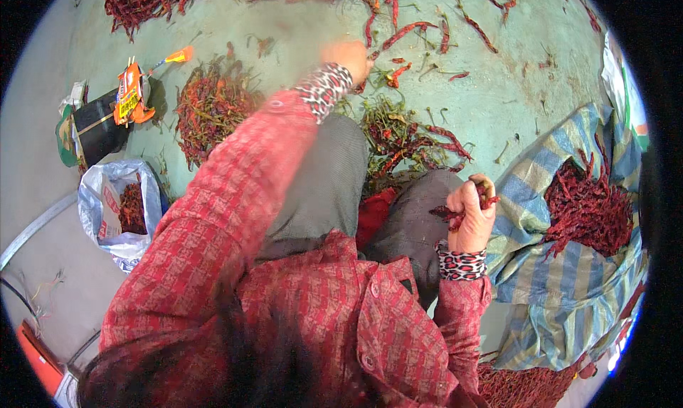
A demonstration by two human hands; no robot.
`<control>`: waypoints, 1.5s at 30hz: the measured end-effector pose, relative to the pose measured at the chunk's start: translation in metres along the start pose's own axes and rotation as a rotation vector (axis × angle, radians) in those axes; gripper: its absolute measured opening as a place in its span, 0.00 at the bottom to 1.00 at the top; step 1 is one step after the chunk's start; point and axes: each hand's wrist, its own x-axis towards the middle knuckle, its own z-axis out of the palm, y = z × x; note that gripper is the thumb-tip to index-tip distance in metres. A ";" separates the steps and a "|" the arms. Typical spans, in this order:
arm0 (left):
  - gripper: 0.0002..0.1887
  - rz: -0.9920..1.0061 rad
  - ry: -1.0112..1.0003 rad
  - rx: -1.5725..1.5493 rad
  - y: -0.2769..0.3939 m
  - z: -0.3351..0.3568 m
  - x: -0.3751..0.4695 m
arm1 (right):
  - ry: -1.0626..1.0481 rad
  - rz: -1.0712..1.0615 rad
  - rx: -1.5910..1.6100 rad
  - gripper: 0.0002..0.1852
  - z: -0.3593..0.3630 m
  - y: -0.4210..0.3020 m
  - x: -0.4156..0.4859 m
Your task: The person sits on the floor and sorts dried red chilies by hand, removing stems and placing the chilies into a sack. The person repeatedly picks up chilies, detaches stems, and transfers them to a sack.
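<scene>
My left hand [348, 60], blurred, reaches forward over the green ground sheet [501, 88]. Its fingertips are at a dried red chilli [408, 32]; whether they grip it cannot be told. My right hand [472, 210] is closed around several dark red dried chillies [455, 218] above my right knee. Between my knees and beyond them lies a heap of chillies and green-brown stems [392, 136]. Left of my left knee sits a rounded pile of chillies with stems [208, 114]. Loose chillies and stem bits lie scattered ahead of my left hand.
At right, a blue-and-beige striped woven sack [560, 274] holds dark red chillies [592, 210]. A white plastic bag [114, 248] with dried bits stands at left, near an orange wrapper [128, 96] on a dark object. More chillies [155, 2] are heaped at the far edge.
</scene>
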 end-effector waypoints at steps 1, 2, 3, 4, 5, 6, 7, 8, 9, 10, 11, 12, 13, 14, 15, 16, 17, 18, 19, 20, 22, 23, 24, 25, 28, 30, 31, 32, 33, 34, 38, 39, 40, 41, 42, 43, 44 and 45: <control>0.14 0.011 -0.016 0.068 0.005 0.011 0.001 | 0.026 0.018 0.008 0.06 -0.004 0.000 -0.001; 0.13 0.019 -0.102 0.125 0.008 0.020 0.001 | 0.049 0.036 0.017 0.06 -0.007 0.000 -0.001; 0.12 0.082 -0.121 0.134 0.014 0.027 -0.011 | 0.082 0.061 0.022 0.06 -0.010 0.001 -0.005; 0.12 0.162 -0.130 0.046 0.016 0.030 -0.018 | 0.061 0.066 0.032 0.07 -0.013 0.002 -0.007; 0.13 0.238 -0.139 -0.043 0.017 0.031 -0.024 | 0.092 0.072 0.002 0.07 -0.012 0.001 -0.006; 0.13 0.252 -0.109 -0.183 0.017 0.022 -0.028 | 0.093 0.059 0.018 0.07 -0.010 -0.001 -0.006; 0.13 0.265 -0.078 -0.323 0.016 0.012 -0.032 | 0.093 0.046 0.034 0.07 -0.008 -0.001 -0.007; 0.13 0.276 -0.045 -0.464 0.013 0.006 -0.035 | 0.090 0.050 0.050 0.07 -0.007 0.001 -0.008; 0.13 0.260 -0.031 -0.353 0.007 0.004 -0.038 | 0.080 0.046 0.057 0.07 -0.004 0.001 -0.008; 0.13 0.244 -0.012 -0.235 -0.001 0.011 -0.038 | 0.066 0.038 0.072 0.07 -0.002 0.003 -0.005; 0.13 0.225 0.008 -0.117 -0.009 0.018 -0.038 | 0.042 0.051 0.056 0.07 -0.004 0.004 -0.005; 0.13 0.191 0.048 -0.129 -0.016 0.023 -0.037 | 0.016 0.057 0.071 0.07 -0.002 0.004 -0.006; 0.12 0.131 0.029 -0.150 -0.012 0.021 -0.042 | 0.011 0.069 0.075 0.07 0.000 0.005 -0.010; 0.12 0.144 0.054 -0.147 -0.010 0.017 -0.037 | 0.054 0.073 0.037 0.08 0.007 0.003 -0.011; 0.12 0.145 0.071 -0.153 -0.008 0.017 -0.038 | 0.049 0.069 0.043 0.08 0.005 0.006 -0.011; 0.12 0.168 0.057 -0.107 -0.004 0.017 -0.039 | 0.046 0.065 0.049 0.08 0.003 0.011 -0.010; 0.12 0.191 0.043 -0.062 0.001 0.017 -0.039 | 0.043 0.061 0.055 0.08 0.002 0.013 -0.010; 0.12 0.212 0.028 -0.016 0.004 0.018 -0.039 | 0.045 0.053 0.058 0.08 0.003 0.014 -0.010; 0.12 0.197 -0.039 0.057 0.007 0.021 -0.042 | 0.050 0.059 0.053 0.09 0.002 0.014 -0.009; 0.12 0.182 -0.107 0.129 0.009 0.024 -0.045 | 0.055 0.064 0.047 0.09 0.002 0.015 -0.009; 0.13 0.188 -0.143 0.175 0.010 0.031 -0.039 | 0.059 0.062 0.008 0.09 0.002 0.014 -0.007; 0.14 0.248 -0.129 0.125 0.010 0.036 -0.040 | 0.056 0.059 -0.025 0.09 0.002 0.016 -0.008; 0.14 0.309 -0.100 0.082 0.013 0.035 -0.038 | 0.029 0.060 -0.006 0.10 0.001 0.016 -0.008; 0.15 0.372 -0.074 0.043 0.014 0.036 -0.036 | 0.049 0.069 -0.035 0.10 0.003 0.015 -0.010; 0.14 0.184 -0.169 -0.728 0.025 0.000 -0.049 | 0.046 0.079 -0.068 0.11 0.008 0.018 -0.006; 0.11 0.156 -0.225 -0.944 0.033 -0.009 -0.073 | 0.002 0.060 -0.176 0.13 0.022 0.014 -0.004; 0.09 0.207 -0.210 -0.937 0.039 -0.011 -0.083 | 0.000 0.060 -0.236 0.13 0.030 0.014 0.003; 0.09 0.316 -0.209 -0.919 0.046 -0.014 -0.096 | -0.022 0.045 -0.229 0.13 0.036 0.011 0.008; 0.08 0.426 -0.213 -0.898 0.056 -0.020 -0.109 | -0.038 0.032 -0.221 0.12 0.040 0.009 0.013; 0.08 0.396 -0.251 -0.880 0.061 -0.024 -0.117 | -0.059 0.051 -0.184 0.12 0.040 0.008 0.019; 0.09 0.445 -0.212 -0.872 0.065 -0.017 -0.115 | -0.035 0.053 -0.110 0.12 0.048 0.016 0.024; 0.10 0.471 -0.220 -0.866 0.067 -0.015 -0.115 | -0.033 0.038 -0.126 0.10 0.045 0.020 0.028; 0.13 0.421 -0.279 -0.925 0.071 -0.015 -0.117 | 0.009 0.047 -0.046 0.10 0.041 0.019 0.029; 0.15 0.402 -0.294 -0.901 0.073 -0.014 -0.119 | 0.051 0.055 0.034 0.10 0.040 0.017 0.029; 0.16 0.414 -0.262 -0.966 0.075 -0.011 -0.122 | 0.016 0.042 0.037 0.10 0.036 0.013 0.029; 0.17 0.426 -0.229 -1.030 0.077 -0.011 -0.121 | 0.016 0.024 0.015 0.10 0.033 0.010 0.029; 0.17 0.420 -0.333 -0.812 0.073 -0.015 -0.117 | 0.015 0.006 -0.007 0.09 0.031 0.006 0.029; 0.17 0.418 -0.433 -0.593 0.071 -0.027 -0.111 | 0.022 -0.018 -0.030 0.09 0.027 0.001 0.031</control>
